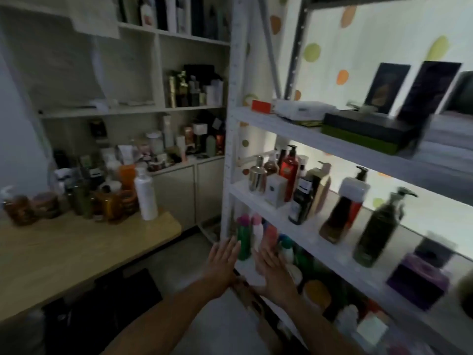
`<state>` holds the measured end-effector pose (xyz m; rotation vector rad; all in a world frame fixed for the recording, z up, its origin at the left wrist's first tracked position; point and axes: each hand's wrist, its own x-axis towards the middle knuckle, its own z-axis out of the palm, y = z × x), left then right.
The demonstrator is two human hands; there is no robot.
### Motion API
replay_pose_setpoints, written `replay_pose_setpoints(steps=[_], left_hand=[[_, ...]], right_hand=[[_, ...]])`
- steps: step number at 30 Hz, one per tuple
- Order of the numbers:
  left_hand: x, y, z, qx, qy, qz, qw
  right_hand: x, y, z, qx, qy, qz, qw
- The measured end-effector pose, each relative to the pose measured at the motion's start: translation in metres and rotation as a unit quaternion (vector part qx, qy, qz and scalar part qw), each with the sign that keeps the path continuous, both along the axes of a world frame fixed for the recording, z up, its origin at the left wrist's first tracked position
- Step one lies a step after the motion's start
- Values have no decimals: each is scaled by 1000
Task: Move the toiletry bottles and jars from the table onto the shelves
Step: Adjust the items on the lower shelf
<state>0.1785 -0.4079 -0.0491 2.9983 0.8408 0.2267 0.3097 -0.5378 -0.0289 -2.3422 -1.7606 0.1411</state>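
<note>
The left hand (221,265) and right hand (272,267) are down by the shelves (266,213), each grip wide and holding nothing. The bottles and jars (102,201) stand on the tabletop (76,252). Best to turn there and take the white bottle (146,196) around its middle, upright.

Both hands, left (222,265) and right (275,271), reach flat-fingered toward shelves (317,242); bottles (102,198) crowd the counter (76,252).

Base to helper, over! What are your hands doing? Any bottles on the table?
Left hand and right hand open, holding nothing, by the shelves. White bottle and jars on the table. No obstacle seen.
</note>
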Motion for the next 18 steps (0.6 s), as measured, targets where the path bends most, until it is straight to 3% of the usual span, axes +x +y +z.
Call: replay_pose_setpoints(steps=[6,10,18], left_hand=[[-143,112,19,-59,43,163,984],[-219,153,25,-74,17,246,966],[-293,221,18,-80,-5,336,938]], right_hand=[[-118,152,1,-29,23,119,992],[-186,218,12,-45,42,178,982],[-250,325,7,-27,77,235,969]])
